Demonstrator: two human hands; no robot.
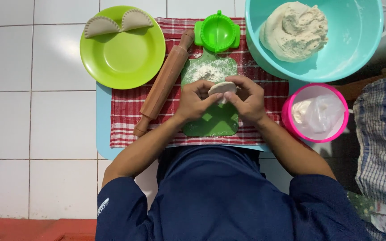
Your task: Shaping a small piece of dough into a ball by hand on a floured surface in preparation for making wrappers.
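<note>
Both my hands meet over a green cutting board (211,122). My left hand (195,101) and my right hand (248,99) pinch one small flattened disc of pale dough (222,88) between their fingers, held just above the board. A heap of white flour (207,72) lies on the board's far end. Beyond it sits a round green dumpling press (217,32). A wooden rolling pin (165,81) lies slanted to the left of my left hand.
A lime green plate (122,56) at the far left carries two folded half-moon dumplings (118,23). A teal bowl (358,40) holds a big dough lump (295,30). A pink bowl (316,112) with a plastic bag stands right. Red checked cloth (126,120) covers a blue mat.
</note>
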